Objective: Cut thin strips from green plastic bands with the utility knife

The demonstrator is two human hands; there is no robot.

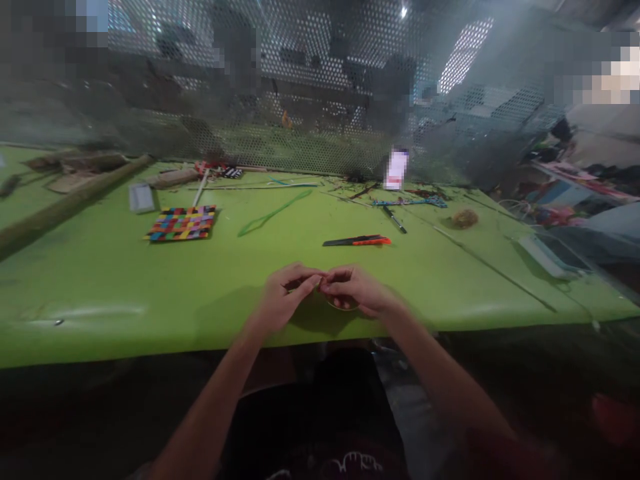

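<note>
Above the near part of the green table, my left hand and my right hand meet at the fingertips. Both are closed in a pinch on a thin curved strand. Its loop hangs below my right fingers; the pinched part is mostly hidden, and its material is too small to tell. Just beyond my hands lies a black and orange utility knife, touching neither hand. A dark pen rests farther back.
A colourful woven mat and a green looped strip lie left of centre. A long pole crosses the left side. At right are a brown fibrous ball, a thin stick and a pale tray. Perforated metal mesh stands behind.
</note>
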